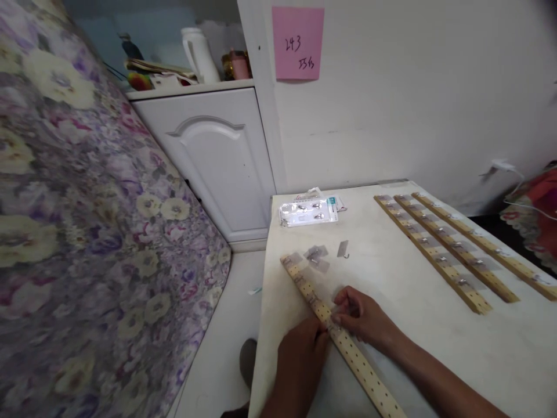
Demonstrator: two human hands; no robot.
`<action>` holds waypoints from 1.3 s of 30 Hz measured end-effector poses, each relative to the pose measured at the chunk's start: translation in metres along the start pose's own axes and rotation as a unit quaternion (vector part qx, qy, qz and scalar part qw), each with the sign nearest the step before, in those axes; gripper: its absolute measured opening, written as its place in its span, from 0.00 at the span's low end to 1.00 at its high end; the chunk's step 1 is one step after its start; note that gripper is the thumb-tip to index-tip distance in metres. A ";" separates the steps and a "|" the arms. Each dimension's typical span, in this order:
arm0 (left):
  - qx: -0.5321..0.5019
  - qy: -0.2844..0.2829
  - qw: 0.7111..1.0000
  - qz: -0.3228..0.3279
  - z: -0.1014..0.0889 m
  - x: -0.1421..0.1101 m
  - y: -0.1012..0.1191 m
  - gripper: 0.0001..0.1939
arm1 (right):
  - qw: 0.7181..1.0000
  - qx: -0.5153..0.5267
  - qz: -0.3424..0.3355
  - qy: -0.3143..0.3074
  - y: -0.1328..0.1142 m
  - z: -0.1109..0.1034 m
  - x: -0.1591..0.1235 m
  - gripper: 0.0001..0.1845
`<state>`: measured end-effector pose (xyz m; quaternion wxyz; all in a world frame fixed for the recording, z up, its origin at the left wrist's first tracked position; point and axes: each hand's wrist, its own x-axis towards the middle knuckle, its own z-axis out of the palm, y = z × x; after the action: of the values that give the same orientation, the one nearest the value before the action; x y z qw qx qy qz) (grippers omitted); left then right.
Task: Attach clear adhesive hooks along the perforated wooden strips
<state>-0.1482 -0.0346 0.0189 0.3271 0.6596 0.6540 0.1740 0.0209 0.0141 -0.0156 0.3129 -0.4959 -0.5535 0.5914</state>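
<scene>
Strip of wood aslant on the white table, hooks along its far part, bare holes along its near part.

Clear hooks lined up from the far end to about the middle; by that look, partway along, with the near stretch left to fill. Three more strips over at the right, each with a row along it, apparently done. Loose hooks just beside the far end, one lone hook farther right, packet behind. Left hand against the strip's left edge, back upward, fingers curled in, grip hidden. Right hand reaching in from the right, forearm slanting up from below, thumb and forefinger narrowed at a hook on the strip; impossible to say whether pinching or merely touching.
</scene>
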 end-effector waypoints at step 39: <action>0.095 0.016 0.995 0.018 -0.008 -0.006 -0.007 0.10 | 0.865 -0.457 -0.118 0.171 -0.005 0.026 -0.057 0.06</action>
<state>-0.1594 -0.0395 0.0211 0.2493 0.6965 0.6606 0.1276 0.0138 -0.0463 0.0000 0.2087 -0.6077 -0.7540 0.1364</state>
